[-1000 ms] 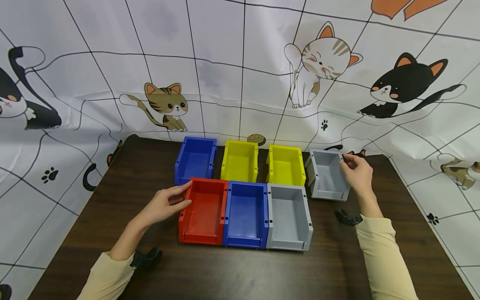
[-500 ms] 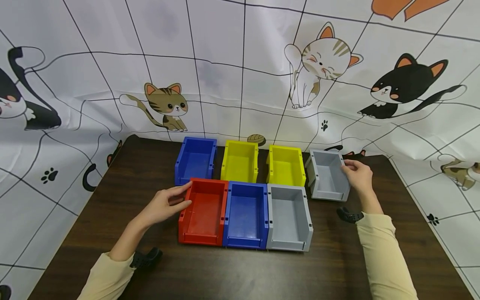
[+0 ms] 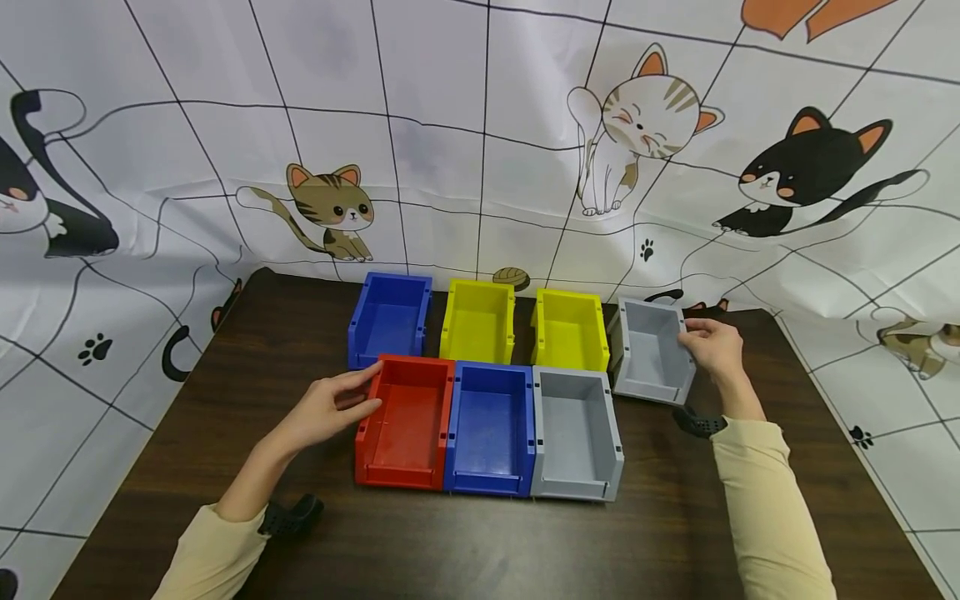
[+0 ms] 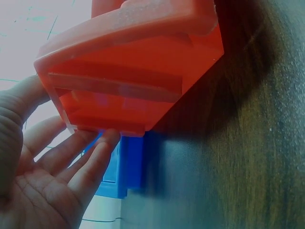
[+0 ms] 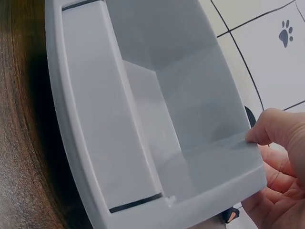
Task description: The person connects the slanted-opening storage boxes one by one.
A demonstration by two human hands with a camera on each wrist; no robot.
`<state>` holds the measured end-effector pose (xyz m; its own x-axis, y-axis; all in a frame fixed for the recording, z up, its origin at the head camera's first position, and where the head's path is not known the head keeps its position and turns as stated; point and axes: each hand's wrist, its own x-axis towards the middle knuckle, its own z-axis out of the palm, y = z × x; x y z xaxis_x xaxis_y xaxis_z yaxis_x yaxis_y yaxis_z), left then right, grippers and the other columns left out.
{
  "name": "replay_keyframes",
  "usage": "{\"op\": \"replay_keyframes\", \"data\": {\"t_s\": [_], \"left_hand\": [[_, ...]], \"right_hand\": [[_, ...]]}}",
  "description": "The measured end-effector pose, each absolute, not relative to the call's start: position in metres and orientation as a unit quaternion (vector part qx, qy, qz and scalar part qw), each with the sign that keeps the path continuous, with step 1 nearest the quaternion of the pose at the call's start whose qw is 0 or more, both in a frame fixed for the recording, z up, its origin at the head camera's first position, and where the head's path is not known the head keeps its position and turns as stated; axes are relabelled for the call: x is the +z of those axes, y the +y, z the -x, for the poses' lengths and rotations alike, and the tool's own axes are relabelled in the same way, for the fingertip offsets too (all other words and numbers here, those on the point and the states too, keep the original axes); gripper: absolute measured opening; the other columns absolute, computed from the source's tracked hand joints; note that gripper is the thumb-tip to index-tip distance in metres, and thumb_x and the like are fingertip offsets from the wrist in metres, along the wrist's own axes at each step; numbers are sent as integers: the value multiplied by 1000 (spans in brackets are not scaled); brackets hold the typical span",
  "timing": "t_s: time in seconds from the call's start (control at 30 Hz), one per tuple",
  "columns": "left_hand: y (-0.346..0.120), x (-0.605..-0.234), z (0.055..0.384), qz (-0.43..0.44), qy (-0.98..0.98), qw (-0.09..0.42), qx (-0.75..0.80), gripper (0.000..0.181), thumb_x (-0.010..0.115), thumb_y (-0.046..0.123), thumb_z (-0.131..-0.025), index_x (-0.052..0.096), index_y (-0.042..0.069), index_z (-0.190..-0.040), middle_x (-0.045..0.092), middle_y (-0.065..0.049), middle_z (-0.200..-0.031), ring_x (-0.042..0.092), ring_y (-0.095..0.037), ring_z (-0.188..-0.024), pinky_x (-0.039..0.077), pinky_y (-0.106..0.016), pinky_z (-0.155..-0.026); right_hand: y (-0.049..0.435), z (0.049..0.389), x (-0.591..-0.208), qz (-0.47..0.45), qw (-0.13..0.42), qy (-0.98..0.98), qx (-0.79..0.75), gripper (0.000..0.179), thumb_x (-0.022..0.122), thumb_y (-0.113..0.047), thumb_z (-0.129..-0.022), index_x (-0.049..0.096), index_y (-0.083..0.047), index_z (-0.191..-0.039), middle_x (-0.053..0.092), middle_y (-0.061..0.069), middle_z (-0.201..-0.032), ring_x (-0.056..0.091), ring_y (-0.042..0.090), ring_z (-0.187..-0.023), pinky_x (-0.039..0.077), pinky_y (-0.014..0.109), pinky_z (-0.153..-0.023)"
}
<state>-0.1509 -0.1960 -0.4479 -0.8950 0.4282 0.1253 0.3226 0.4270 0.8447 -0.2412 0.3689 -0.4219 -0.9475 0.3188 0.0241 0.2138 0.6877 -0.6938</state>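
Note:
My left hand (image 3: 324, 414) holds the red storage bin (image 3: 408, 425) by its back left corner. In the left wrist view the thumb lies at the rim and the fingers reach along the bin's outside. Over on the right, my right hand (image 3: 717, 348) pinches the right side wall of a small grey bin (image 3: 651, 350), thumb inside and fingers outside, as the right wrist view shows. This grey bin stands slightly turned, its front edge angled. A blue bin (image 3: 491, 429) and a larger grey bin (image 3: 573, 433) sit side by side right of the red one.
Behind the front row are another blue bin (image 3: 390, 321) and two yellow bins, the left yellow bin (image 3: 477, 321) and the right yellow bin (image 3: 572, 329). The dark wooden table (image 3: 465, 550) ends at a white cat-printed cloth (image 3: 442, 150) behind and beside it.
The small grey bin has turned slightly, its front edge swinging left, with my right hand on its side wall. My left hand and the red bin have stayed in place.

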Motion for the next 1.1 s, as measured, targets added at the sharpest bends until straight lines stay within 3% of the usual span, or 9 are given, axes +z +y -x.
{"op": "replay_keyframes", "data": {"t_s": [0.17, 0.6, 0.83, 1.1], "left_hand": [[-196, -449, 151, -223, 841, 59, 489, 56, 64, 7, -88, 42, -5, -137, 45, -27, -136, 48, -41, -119, 49, -43, -88], [-195, -448, 151, -223, 837, 57, 496, 55, 64, 8, -89, 42, -4, -138, 45, -27, -136, 48, -39, -120, 48, -43, -89], [-196, -448, 151, -225, 835, 52, 499, 55, 64, 7, -88, 42, -5, -137, 45, -26, -136, 47, -39, -120, 48, -44, -89], [-196, -448, 152, -225, 834, 52, 501, 55, 64, 6, -88, 42, -6, -137, 46, -27, -135, 47, -40, -120, 48, -43, -89]], "right_hand": [[370, 234, -424, 151, 86, -916, 362, 37, 60, -5, -82, 60, 11, -115, 65, 6, -74, 48, -4, -52, 42, 15, -45], [382, 197, -405, 126, 117, -922, 348, 35, 60, -2, -80, 61, 12, -112, 61, -5, -67, 48, -5, -52, 42, 14, -44], [382, 176, -392, 87, 119, -925, 351, 33, 59, -2, -81, 61, 11, -111, 56, -17, -64, 50, -7, -54, 43, 13, -46], [373, 154, -381, 55, 116, -927, 351, 31, 59, -2, -83, 61, 12, -111, 57, -14, -67, 51, -8, -56, 44, 11, -47]]}}
